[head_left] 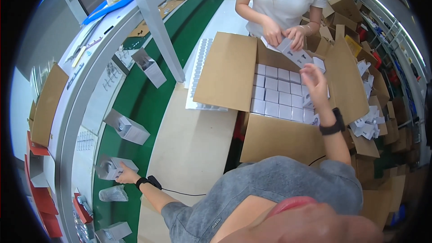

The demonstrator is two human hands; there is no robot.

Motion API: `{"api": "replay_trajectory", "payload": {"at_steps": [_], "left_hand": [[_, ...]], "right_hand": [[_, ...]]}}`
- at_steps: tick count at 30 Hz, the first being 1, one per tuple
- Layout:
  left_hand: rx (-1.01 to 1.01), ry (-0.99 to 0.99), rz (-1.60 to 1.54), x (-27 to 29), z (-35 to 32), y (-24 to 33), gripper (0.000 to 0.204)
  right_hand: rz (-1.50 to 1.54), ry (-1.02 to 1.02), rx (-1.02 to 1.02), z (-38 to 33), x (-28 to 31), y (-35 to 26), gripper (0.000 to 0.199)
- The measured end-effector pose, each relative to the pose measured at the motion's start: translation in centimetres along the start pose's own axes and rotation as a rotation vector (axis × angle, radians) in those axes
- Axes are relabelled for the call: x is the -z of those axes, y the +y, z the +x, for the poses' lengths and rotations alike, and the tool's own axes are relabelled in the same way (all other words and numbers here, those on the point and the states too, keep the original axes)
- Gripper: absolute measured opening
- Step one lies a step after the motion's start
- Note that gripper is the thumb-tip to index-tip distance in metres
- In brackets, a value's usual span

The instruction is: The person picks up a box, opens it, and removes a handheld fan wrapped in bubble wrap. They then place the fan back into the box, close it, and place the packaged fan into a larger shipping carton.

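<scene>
Large open carton (227, 69): the landmark; brown, flaps spread, closed white boxes (272, 84) packed inside it in tidy rows.
Left box (118, 162): on the green belt (157, 103), well to the left of the large open carton and on its near side, with the pale counter (180, 139) lying between.
Left hand (128, 175): part closed, clasping the end of the left box that faces the carton; how firmly, I cannot tell.
Hand to box: the left box touches the left hand and reaches outward from it, away from the carton. Its long axis runs roughly crosswise, open end pointing away from the carton. The left hand is clearly the nearer one.
Box's look: white card, oblong, end open, a rounded pale thing (108, 167) showing inside, too small to identify.
Right hand (316, 83): above the carton's right part, fingers loosely bent and parted, nothing clearly in it; I cannot tell whether its fingertips touch the raised box.
Raised box (297, 53): over the carton's far side, in the co-worker's hands (295, 35); white, oblong, dark pictures printed on it, long axis slanting toward the right hand.
Open white boxes (135, 131): also on the belt, left of the carton.
</scene>
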State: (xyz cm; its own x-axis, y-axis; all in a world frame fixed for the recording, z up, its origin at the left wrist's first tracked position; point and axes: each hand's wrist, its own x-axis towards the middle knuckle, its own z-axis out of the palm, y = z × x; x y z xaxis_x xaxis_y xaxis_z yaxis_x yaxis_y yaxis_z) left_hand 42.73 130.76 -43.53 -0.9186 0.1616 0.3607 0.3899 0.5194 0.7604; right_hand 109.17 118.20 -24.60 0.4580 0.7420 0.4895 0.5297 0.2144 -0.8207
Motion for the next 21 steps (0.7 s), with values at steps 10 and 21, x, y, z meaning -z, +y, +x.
{"api": "replay_trajectory", "payload": {"at_steps": [10, 21], "left_hand": [[-0.17, -1.077, -0.677, 11.1, -17.8, 4.8, 0.018], [-1.114, -2.527, -0.332, 16.5, -38.6, 12.7, 0.028]], "right_hand": [[-1.297, -0.582, -0.606, -3.8, 10.4, 12.9, 0.054], [-1.146, -0.969, -0.536, -4.6, 10.8, 13.7, 0.059]]}}
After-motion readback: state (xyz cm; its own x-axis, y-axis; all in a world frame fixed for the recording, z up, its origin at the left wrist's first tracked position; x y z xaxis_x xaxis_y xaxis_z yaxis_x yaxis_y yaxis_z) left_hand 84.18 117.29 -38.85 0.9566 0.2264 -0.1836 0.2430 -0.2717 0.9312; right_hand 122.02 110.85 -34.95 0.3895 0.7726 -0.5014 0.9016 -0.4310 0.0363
